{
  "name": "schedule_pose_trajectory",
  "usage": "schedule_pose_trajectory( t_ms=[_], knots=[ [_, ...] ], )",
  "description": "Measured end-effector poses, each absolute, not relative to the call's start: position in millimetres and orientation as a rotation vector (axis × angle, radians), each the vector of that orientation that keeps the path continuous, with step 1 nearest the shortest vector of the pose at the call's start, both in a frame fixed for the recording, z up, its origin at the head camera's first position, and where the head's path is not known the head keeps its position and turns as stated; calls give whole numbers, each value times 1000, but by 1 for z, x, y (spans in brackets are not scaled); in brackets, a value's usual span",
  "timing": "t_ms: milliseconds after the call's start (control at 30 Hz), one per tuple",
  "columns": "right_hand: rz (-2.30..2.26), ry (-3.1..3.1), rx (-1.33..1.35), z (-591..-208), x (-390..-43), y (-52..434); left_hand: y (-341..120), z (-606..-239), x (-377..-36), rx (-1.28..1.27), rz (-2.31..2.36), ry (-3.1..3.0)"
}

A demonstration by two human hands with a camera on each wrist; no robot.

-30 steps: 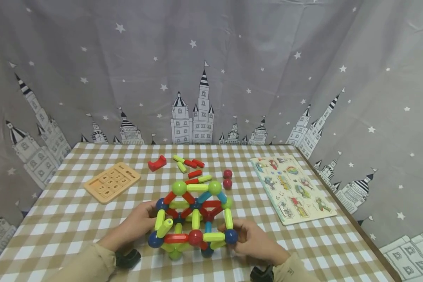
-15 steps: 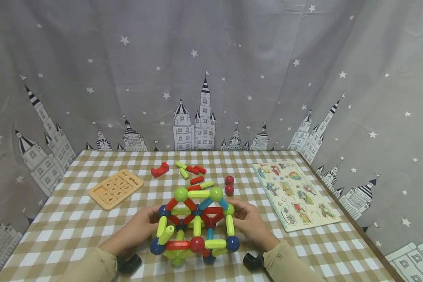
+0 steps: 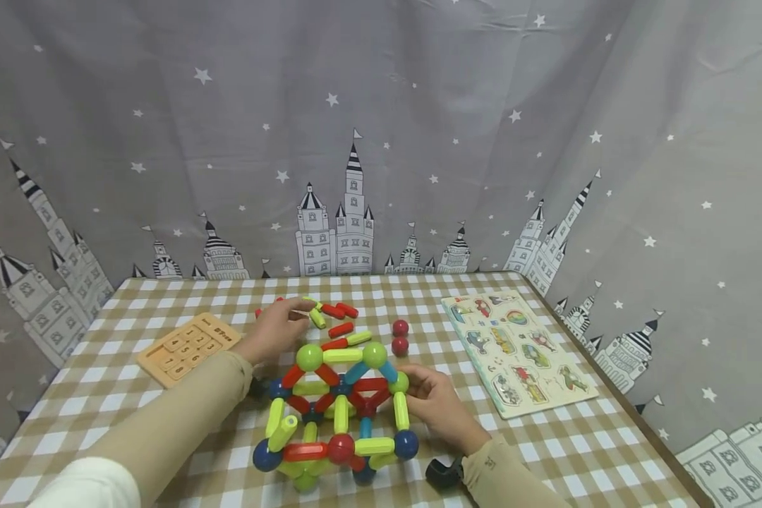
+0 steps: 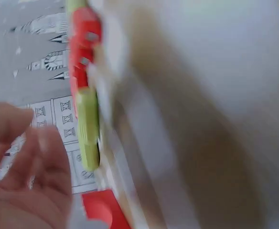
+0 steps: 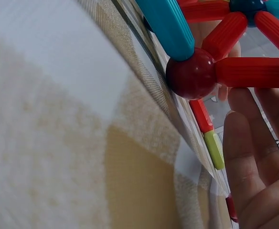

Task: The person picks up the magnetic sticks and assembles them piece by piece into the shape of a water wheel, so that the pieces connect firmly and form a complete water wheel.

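Observation:
A frame of coloured magnetic sticks and balls [image 3: 341,447] stands on the table before me. My right hand [image 3: 441,406] holds its right side near a green ball; in the right wrist view the fingers [image 5: 247,157] lie behind a red stick [image 5: 252,72], thumb tip at its edge. My left hand [image 3: 278,328] is off the frame, over the far-left table, beside loose green and red sticks [image 3: 317,318]. Nothing shows in its fingers; in the left wrist view, the hand [image 4: 29,176] is beside a green stick [image 4: 88,117] and a red curved block [image 4: 103,208].
A wooden number puzzle [image 3: 190,346] lies to the left, partly behind the left forearm. Two dark red balls [image 3: 400,346] sit behind the frame. At right lies a picture puzzle board [image 3: 517,353]. A grey castle-print curtain [image 3: 457,141] hangs behind the checked table.
My left hand has let go of the frame's left side and moved forward to the loose sticks. The right hand moved from the frame's lower right corner up to its upper right side.

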State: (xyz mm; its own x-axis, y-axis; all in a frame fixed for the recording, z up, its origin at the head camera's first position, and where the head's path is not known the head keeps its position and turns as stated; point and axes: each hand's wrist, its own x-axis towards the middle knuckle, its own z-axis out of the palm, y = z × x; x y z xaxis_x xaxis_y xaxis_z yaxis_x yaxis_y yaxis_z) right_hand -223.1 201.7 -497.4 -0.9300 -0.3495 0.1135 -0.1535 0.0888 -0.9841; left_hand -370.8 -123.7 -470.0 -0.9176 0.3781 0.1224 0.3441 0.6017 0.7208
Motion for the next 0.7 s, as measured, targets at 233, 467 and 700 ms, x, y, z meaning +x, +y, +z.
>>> schedule_pose_trajectory(
  t_ms=[233, 467, 700],
  knots=[
    [-1980, 2183, -564, -501, -226, 205, -111, -475, -397, 790, 905, 2916],
    [-1967, 2192, -584, -504, -226, 203, -115, -481, -399, 941, 745, 2949],
    [-1974, 2208, -551, -504, -227, 203, -114, -479, -399, 863, 815, 2902]
  ],
)
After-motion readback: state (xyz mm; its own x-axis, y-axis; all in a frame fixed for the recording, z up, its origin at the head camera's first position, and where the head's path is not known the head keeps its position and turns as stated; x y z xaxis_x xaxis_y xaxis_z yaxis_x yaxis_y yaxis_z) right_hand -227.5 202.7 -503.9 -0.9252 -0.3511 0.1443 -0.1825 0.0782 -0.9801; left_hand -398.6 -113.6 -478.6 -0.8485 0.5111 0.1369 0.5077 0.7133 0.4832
